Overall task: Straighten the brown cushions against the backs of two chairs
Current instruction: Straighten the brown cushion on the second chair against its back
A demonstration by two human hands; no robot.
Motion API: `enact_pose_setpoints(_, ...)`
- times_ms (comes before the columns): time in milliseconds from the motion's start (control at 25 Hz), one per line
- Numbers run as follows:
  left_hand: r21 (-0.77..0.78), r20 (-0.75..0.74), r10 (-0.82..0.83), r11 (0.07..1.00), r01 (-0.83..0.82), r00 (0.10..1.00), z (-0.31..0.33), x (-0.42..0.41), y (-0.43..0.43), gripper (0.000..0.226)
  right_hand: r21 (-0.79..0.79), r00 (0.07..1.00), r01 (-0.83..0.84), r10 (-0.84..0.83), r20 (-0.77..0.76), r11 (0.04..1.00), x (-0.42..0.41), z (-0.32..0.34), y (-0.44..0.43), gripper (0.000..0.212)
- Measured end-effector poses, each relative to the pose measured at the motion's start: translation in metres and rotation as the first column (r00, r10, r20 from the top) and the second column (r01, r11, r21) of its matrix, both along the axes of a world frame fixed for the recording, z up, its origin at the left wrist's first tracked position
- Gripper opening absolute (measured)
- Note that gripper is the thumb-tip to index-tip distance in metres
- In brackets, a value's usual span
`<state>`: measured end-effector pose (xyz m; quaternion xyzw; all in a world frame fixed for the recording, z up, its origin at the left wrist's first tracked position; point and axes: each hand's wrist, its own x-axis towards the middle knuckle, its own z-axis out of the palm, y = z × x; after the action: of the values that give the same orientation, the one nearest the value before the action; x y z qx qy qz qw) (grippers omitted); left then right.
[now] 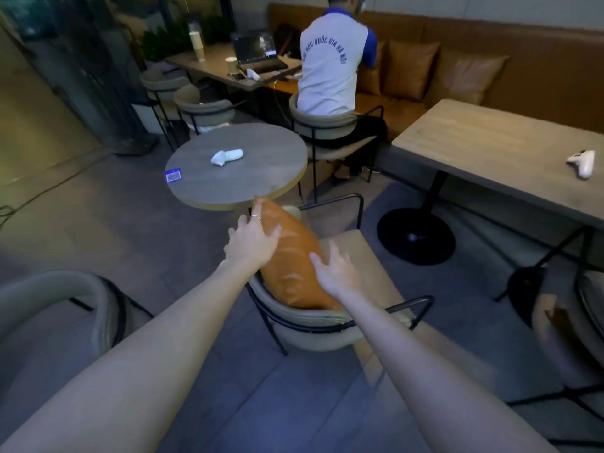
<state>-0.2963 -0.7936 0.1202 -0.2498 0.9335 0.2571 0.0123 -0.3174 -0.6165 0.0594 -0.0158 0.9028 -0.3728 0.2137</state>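
The brown cushion [291, 256] stands on edge in the chair [322, 325] at the middle of the room, leaning along the curved backrest, its top corner poking up toward the round desk [235, 165] at 12 o'clock. The left hand [253, 238], a ring on one finger, lies spread on the cushion's upper left edge, fingers wide and flat against the leather rather than clenched. The right hand [336, 269] is also spread open, fingertips touching the cushion's right face near its middle, palm hovering over the seat. Neither hand grips; both press or rest against it.

On the round desk lie a white controller [226, 157] and a blue card [172, 175] near the rim at 9 o'clock. At 2 o'clock a long desk [490, 148] carries another white controller [581, 162]. At 12 o'clock, farther off, a seated person [333, 73] faces away toward a laptop [258, 52]. More brown cushions [411, 68] line the bench [539, 37] at 1 o'clock. Another chair's back [65, 289] curves at 8 o'clock.
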Motion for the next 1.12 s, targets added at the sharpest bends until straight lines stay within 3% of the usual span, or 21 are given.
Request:
enact_pose_setpoints(200,0.207,0.080,0.088,0.973,-0.103,0.993,-0.051,-0.042,-0.046,0.089,-0.172,0.897,0.333,-0.256,0.360,0.927,-0.023,-0.088,-0.042,0.095)
enact_pose_setpoints(320,0.327,0.158,0.119,0.930,-0.165,0.980,-0.080,-0.069,-0.071,0.101,-0.075,0.798,0.488,-0.409,0.443,0.870,-0.031,-0.109,-0.058,0.090)
enact_pose_setpoints(480,0.488,0.270,0.179,0.822,-0.295,0.946,-0.113,-0.096,-0.096,0.120,0.197,0.601,0.644,-0.648,0.469,0.739,-0.033,-0.124,-0.054,0.085)
enact_pose_setpoints(680,0.708,0.345,0.177,0.595,-0.380,0.922,-0.154,-0.122,-0.105,0.138,0.159,0.540,0.703,-0.665,0.515,0.694,-0.040,-0.156,-0.046,0.082)
enact_pose_setpoints(800,0.707,0.334,0.187,0.599,-0.377,0.924,-0.165,-0.132,-0.097,0.134,0.136,0.533,0.729,-0.681,0.502,0.671,-0.048,-0.157,-0.045,0.089)
enact_pose_setpoints(920,0.625,0.385,0.178,0.672,-0.398,0.906,-0.170,-0.134,-0.094,0.148,0.118,0.494,0.772,-0.707,0.506,0.625,-0.055,-0.155,-0.041,0.098)
enact_pose_setpoints(1040,0.613,0.375,0.158,0.697,-0.372,0.913,-0.173,-0.132,-0.094,0.117,0.119,0.470,0.784,-0.708,0.527,0.609,-0.062,-0.156,-0.034,0.099)
enact_pose_setpoints(1120,0.623,0.361,0.117,0.708,-0.332,0.925,-0.173,-0.132,-0.091,0.112,0.116,0.490,0.775,-0.707,0.510,0.621,-0.068,-0.156,-0.028,0.096)
